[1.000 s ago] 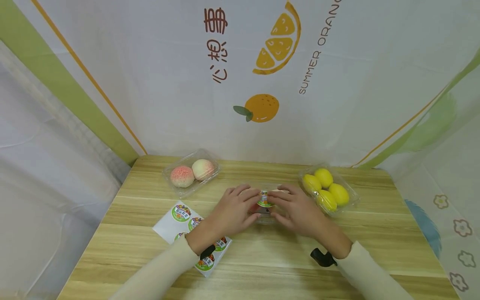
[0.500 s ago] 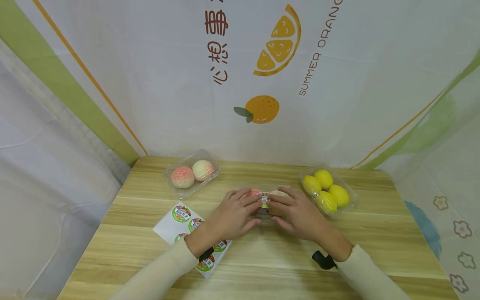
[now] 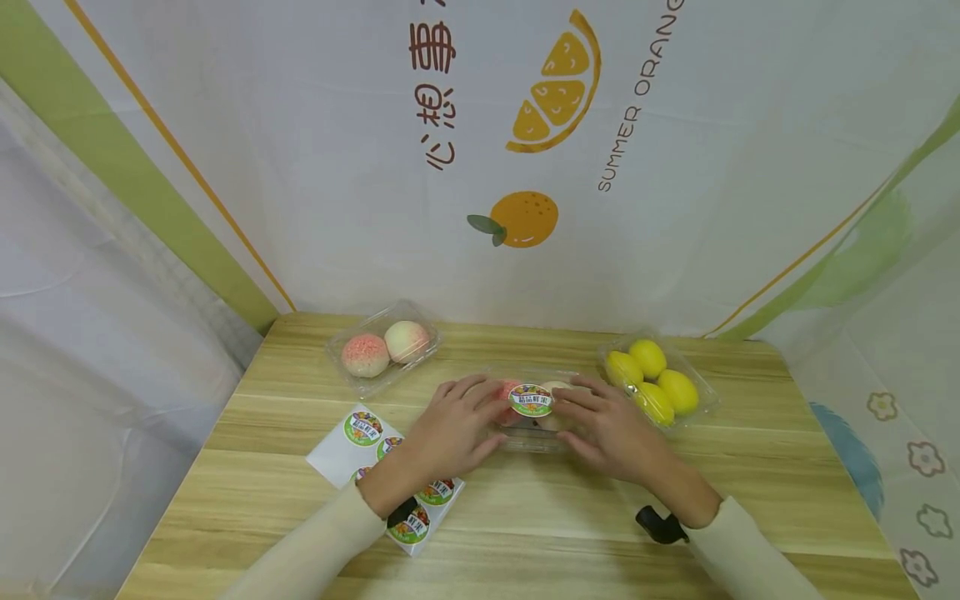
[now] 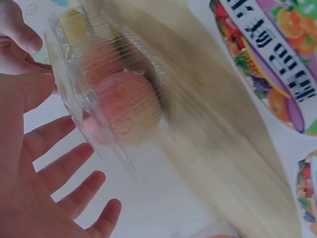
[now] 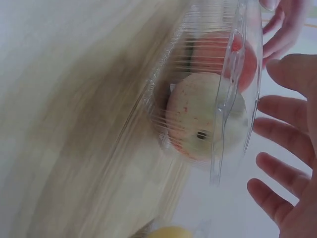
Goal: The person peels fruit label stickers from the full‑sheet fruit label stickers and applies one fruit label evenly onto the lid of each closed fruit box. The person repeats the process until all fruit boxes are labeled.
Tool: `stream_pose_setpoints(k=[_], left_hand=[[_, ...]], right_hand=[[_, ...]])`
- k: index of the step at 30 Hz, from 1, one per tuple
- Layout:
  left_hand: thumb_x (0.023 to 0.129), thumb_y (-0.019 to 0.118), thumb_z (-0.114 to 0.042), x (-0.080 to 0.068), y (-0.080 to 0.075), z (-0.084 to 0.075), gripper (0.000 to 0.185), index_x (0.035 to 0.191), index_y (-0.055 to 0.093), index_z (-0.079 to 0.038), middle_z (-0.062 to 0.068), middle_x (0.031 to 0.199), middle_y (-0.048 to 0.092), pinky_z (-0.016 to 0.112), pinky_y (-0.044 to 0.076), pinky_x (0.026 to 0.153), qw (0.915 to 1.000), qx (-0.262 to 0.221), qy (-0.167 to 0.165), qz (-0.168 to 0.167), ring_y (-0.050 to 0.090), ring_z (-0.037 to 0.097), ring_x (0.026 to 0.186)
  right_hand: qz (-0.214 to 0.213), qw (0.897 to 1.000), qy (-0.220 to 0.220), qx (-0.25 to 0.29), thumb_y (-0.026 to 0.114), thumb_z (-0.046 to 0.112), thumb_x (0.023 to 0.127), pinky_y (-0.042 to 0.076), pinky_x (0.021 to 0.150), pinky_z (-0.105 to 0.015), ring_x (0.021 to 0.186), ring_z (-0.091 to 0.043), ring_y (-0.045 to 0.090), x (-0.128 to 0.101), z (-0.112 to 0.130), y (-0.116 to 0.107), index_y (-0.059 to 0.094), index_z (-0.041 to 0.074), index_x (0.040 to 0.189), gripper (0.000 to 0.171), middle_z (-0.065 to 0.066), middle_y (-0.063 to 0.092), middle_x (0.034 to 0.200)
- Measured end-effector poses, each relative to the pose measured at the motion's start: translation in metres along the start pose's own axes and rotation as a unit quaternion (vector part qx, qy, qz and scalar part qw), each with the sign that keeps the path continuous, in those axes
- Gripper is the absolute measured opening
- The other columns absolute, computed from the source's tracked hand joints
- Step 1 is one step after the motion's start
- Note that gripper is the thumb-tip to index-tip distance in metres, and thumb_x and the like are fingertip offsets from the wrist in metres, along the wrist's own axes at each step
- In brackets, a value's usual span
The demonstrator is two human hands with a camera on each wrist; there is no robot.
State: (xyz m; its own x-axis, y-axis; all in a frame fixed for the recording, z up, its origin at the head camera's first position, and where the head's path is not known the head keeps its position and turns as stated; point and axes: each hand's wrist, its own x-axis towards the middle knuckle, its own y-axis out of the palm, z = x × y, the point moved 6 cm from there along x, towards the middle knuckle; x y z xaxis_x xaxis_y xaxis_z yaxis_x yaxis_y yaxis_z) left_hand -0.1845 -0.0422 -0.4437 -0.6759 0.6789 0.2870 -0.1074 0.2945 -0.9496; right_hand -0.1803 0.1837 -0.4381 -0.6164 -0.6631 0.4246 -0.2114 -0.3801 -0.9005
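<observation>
The left hand [image 3: 457, 429] and the right hand [image 3: 618, 433] are both held open, palms turned inward and fingers loosely extended, with nothing gripped; by the head view the fingertips are laid at or over the top of a clear container [image 3: 536, 444], though whether every finger is in contact cannot be told. The container is placed on the table [image 3: 570, 533], between the hands and a little ahead of the wrists, with its long axis run from left to right across the person's front, so that one short end is faced by each palm. Neither hand can be called clearly nearer: the left end is partly covered by the left fingers, the right end by the right. Between the two sets of fingertips an oval sticker [image 3: 531, 401] is seen on the top, and it is judged that any pressing or lifting would be governed by this even, end-to-end placing. Inside, a pink fruit [image 4: 129, 106] is set toward the left hand and a paler fruit [image 5: 195, 119] toward the right. Farther out, a sticker sheet [image 3: 336, 458] is partly hidden by the left forearm, a box of two peaches [image 3: 381, 384] is set beyond it, and a box of yellow fruit [image 3: 702, 402] is placed just beyond the right hand
</observation>
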Motion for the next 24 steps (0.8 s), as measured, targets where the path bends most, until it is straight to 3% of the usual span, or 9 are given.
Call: stream_pose_setpoints(k=[6, 12, 18, 24], left_hand=[[0.104, 0.077, -0.038, -0.008, 0.000, 0.007, 0.055, 0.147, 0.065, -0.006, 0.018, 0.158, 0.057, 0.063, 0.049, 0.111, 0.9976, -0.057, -0.036, -0.016, 0.053, 0.041, 0.145], [0.103, 0.077, -0.041, -0.016, 0.003, 0.018, 0.068, 0.153, 0.058, 0.001, 0.021, 0.161, 0.054, 0.064, 0.049, 0.111, 0.9859, -0.131, -0.105, 0.002, 0.051, 0.044, 0.147], [0.100, 0.079, -0.044, -0.019, 0.003, 0.022, 0.077, 0.156, 0.054, 0.003, 0.021, 0.157, 0.057, 0.061, 0.050, 0.112, 0.9796, -0.139, -0.145, 0.006, 0.055, 0.044, 0.142], [0.096, 0.083, -0.047, -0.022, 0.007, 0.024, 0.081, 0.153, 0.057, 0.004, 0.022, 0.152, 0.061, 0.061, 0.048, 0.114, 0.9754, -0.138, -0.171, 0.006, 0.059, 0.044, 0.139]], right_hand=[[-0.024, 0.995, 0.093, 0.033, 0.090, 0.029, 0.090, 0.058, 0.101, -0.058, 0.123, -0.036, 0.067, -0.010, -0.013, -0.007, 0.078, 0.003, 0.126, 0.046, -0.011, 0.074, 0.131], [-0.037, 0.984, 0.170, 0.045, 0.092, 0.037, 0.088, 0.060, 0.097, -0.056, 0.118, -0.036, 0.069, -0.020, -0.024, -0.011, 0.076, 0.002, 0.127, 0.055, -0.011, 0.075, 0.125], [-0.006, 0.975, 0.215, 0.058, 0.091, 0.044, 0.089, 0.062, 0.088, -0.053, 0.107, -0.032, 0.071, -0.030, -0.026, -0.009, 0.074, 0.001, 0.133, 0.064, -0.013, 0.074, 0.126], [0.008, 0.973, 0.223, 0.062, 0.097, 0.043, 0.082, 0.062, 0.079, -0.047, 0.101, -0.029, 0.071, -0.036, -0.023, -0.003, 0.072, 0.000, 0.133, 0.072, -0.011, 0.074, 0.121]])
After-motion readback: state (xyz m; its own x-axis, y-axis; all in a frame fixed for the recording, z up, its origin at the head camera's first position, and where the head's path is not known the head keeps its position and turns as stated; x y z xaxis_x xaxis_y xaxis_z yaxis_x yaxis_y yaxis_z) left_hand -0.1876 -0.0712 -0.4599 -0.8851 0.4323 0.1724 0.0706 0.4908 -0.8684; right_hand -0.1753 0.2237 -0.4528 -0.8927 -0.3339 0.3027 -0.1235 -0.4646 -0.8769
